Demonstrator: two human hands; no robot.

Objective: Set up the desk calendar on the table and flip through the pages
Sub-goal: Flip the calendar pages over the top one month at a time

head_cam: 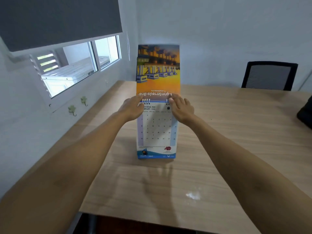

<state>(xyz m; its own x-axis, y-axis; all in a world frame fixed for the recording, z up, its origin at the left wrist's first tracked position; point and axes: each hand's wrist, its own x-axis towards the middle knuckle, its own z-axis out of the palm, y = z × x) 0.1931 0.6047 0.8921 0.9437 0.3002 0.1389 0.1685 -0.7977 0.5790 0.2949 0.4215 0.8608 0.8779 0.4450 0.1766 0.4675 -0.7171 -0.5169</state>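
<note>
A spiral-bound desk calendar (157, 132) stands upright on the wooden table (219, 132), its February page facing me. An orange picture page (157, 70) is lifted above the wire binding and stands nearly vertical, its print upside down to me. My left hand (132, 108) rests at the top left corner of the calendar by the binding, fingers against the raised page. My right hand (181, 108) is at the top right corner, fingertips touching the lower edge of that page. Whether either hand pinches the page is hidden.
A dark mesh office chair (269, 76) stands behind the table at the far right. A black object (305, 114) lies at the table's right edge. A wall with a window (76, 68) and two green hooks (72, 109) runs along the left.
</note>
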